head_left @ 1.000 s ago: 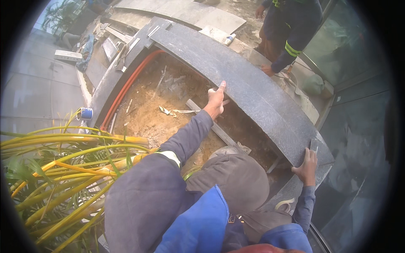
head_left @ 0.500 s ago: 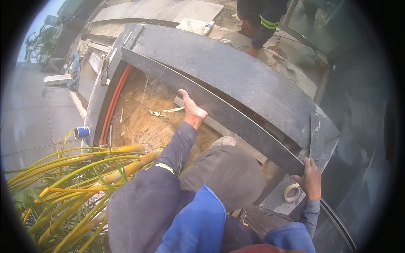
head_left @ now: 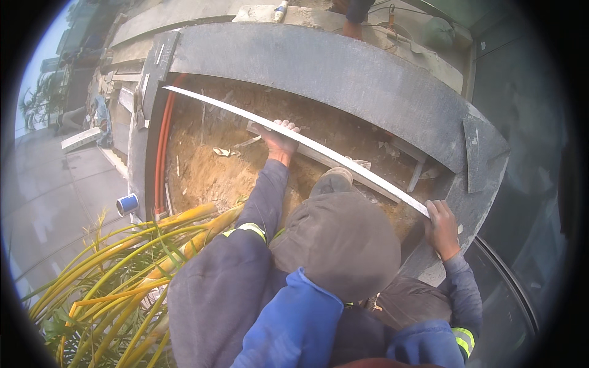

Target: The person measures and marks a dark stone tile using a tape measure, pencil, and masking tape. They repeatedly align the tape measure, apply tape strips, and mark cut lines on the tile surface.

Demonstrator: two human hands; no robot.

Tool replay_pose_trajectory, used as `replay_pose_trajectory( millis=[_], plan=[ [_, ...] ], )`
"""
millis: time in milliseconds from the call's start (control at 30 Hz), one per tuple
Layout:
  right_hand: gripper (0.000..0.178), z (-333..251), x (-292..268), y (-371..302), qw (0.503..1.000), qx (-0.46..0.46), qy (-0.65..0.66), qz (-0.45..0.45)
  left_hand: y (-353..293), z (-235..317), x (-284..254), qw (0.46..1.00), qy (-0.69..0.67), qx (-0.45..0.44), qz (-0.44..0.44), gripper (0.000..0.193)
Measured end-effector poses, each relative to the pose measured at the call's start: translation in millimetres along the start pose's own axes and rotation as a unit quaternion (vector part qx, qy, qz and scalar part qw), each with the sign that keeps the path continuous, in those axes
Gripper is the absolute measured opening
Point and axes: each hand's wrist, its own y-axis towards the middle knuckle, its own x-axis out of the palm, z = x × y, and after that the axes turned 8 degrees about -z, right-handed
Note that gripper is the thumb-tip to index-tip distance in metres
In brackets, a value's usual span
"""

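The left hand (head_left: 280,141) grasps the long, thin, white-edged slab (head_left: 362,171) near mid-length; the right hand (head_left: 442,232) grasps its right end. Loose brown soil (head_left: 195,161) lies below.

Left fingers (head_left: 287,126) and right fingers (head_left: 438,208) hold a long slab (head_left: 331,154), pale edge up, over brown soil (head_left: 193,147)
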Motion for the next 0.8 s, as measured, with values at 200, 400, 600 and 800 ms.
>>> replay_pose_trajectory(
  millis=[200, 400, 600, 800],
  plan=[
    [0.042, 5.8, 4.5, 0.7, 1.000, 0.008, -0.015, 0.024, 15.1, -3.9, 3.8, 0.999, -0.012, -0.018, -0.042, 0.074],
    [0.040, 4.5, -22.0, 6.5, 0.998, 0.054, -0.025, 0.021, 13.5, 2.5, -3.6, 0.999, 0.030, 0.013, -0.011, 0.079],
    [0.051, 38.6, -62.9, -2.0, 0.993, 0.097, -0.020, 0.071, -37.6, -27.7, 64.4, 0.992, 0.120, 0.020, 0.013, 0.103],
    [0.060, 84.5, -94.0, -7.8, 0.986, 0.079, -0.033, 0.146, -58.0, -51.8, 115.8, 0.984, 0.168, -0.030, 0.051, 0.122]
  ],
)
